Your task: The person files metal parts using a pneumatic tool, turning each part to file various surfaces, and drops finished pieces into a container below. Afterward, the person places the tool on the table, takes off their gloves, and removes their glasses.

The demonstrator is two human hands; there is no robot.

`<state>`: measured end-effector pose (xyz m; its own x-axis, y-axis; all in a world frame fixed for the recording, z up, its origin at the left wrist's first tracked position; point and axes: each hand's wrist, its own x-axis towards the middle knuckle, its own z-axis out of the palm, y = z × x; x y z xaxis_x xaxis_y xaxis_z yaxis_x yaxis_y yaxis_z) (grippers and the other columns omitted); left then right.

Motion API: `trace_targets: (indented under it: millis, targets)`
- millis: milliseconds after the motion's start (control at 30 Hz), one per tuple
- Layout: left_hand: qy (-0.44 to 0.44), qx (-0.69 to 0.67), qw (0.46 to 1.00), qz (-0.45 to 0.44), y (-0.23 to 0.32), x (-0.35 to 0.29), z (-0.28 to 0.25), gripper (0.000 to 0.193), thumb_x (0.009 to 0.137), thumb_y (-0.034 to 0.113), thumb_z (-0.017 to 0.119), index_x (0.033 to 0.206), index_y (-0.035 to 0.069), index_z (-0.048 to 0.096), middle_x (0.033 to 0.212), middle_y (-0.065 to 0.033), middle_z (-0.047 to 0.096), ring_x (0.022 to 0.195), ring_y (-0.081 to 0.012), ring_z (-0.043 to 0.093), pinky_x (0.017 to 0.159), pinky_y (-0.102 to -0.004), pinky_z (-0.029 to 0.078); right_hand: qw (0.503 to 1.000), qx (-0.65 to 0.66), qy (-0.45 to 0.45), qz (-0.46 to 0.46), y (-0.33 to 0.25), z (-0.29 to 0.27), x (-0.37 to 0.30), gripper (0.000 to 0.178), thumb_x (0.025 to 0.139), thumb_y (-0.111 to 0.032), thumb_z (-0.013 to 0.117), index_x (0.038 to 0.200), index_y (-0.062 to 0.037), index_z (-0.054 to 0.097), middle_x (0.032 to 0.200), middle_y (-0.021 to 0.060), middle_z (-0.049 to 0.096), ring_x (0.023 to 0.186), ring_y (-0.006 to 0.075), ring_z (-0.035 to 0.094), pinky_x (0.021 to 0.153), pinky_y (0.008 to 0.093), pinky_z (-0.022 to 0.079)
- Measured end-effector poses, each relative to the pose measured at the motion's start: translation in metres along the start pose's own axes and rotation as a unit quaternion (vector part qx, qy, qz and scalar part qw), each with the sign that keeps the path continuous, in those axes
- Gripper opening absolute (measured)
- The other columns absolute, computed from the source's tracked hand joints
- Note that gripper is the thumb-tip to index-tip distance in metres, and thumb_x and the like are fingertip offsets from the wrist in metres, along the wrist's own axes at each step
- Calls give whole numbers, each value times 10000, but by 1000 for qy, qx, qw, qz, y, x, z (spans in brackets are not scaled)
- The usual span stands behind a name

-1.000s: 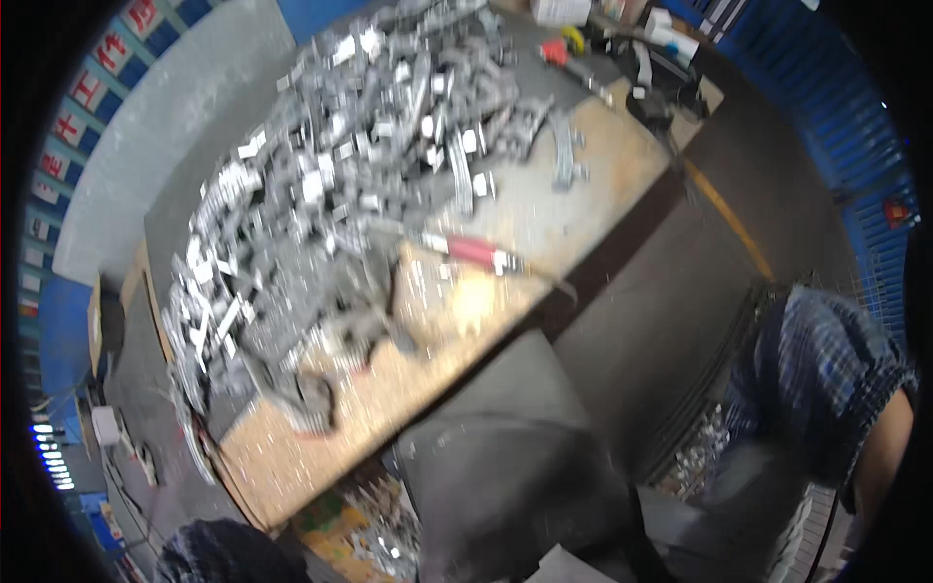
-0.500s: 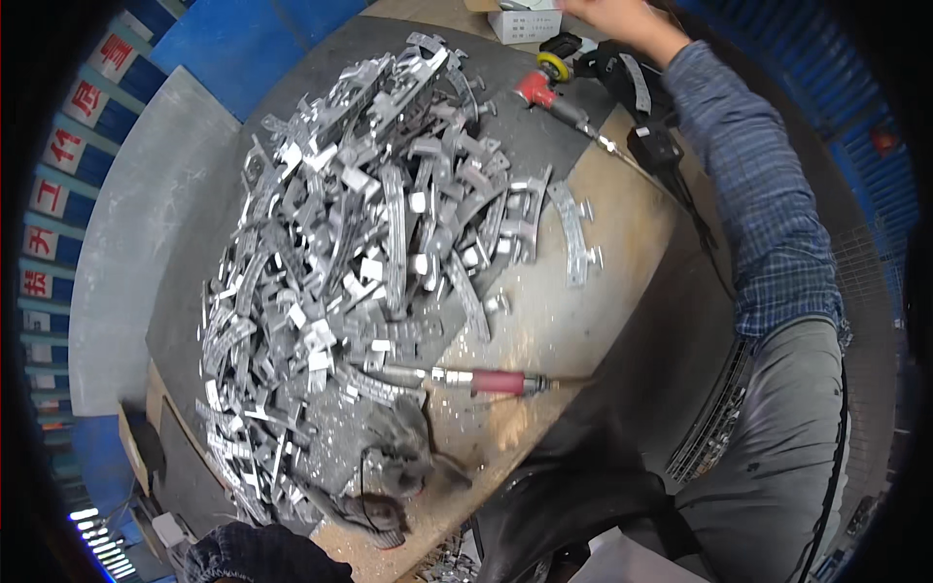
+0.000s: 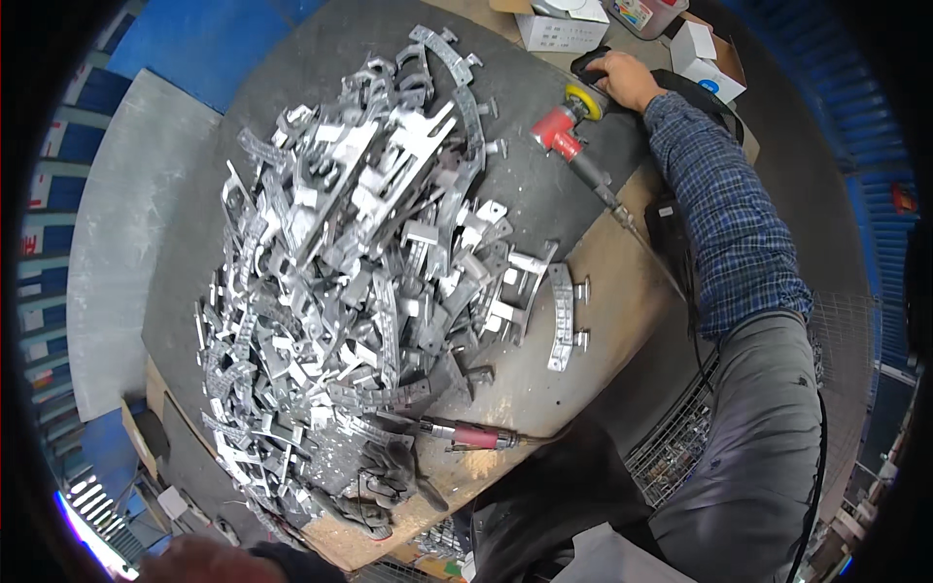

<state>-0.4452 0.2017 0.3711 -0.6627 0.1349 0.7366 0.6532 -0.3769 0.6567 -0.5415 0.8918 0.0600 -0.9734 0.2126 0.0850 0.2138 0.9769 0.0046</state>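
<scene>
At the far right of the table my right hand (image 3: 630, 82) closes its fingers on a black object (image 3: 590, 64) whose kind I cannot make out. Just beside it lies a red air sander (image 3: 564, 136) with a round yellow pad (image 3: 583, 100). My left hand (image 3: 206, 561) shows as a smear at the lower left edge, and its fingers cannot be made out. A big heap of silvery metal brackets (image 3: 379, 233) covers the middle of the table. Grey work gloves (image 3: 392, 473) rest at the near edge, close to a slim air tool with a red grip (image 3: 476, 436).
One curved bracket (image 3: 562, 316) lies apart, right of the heap. Small white boxes (image 3: 564, 34) and a clear plastic tub (image 3: 646, 15) stand at the far edge. A hose (image 3: 661, 260) trails from the sander. Wire baskets of metal parts (image 3: 671, 442) stand below the right edge.
My right hand has come down from the white box to the black object beside the sander. The view has shifted. A blurred left hand has come in at the lower left.
</scene>
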Motion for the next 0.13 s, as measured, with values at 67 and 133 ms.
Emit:
trace_targets:
  millis: [67, 133]
  targets:
    - [-60, 3, 984, -171, -2, -6, 8, 639, 1091, 595, 624, 1498, 102, 636, 1520, -162, 611, 1225, -338, 700, 1011, -539, 625, 999, 6, -40, 11, 2, 8, 4, 419, 872, -190, 866, 1288, -170, 818, 1283, 167, 768, 1200, 398, 726, 1033, 488, 588]
    - [-99, 14, 963, -250, -4, 0, 20, 705, 1083, 646, 603, 1486, 71, 662, 1524, -168, 593, 1207, -350, 718, 994, -557, 648, 994, 1, -111, 15, 8, 2, 16, 457, 876, -236, 873, 1324, -179, 808, 1414, 150, 738, 1293, 352, 701, 1065, 465, 581]
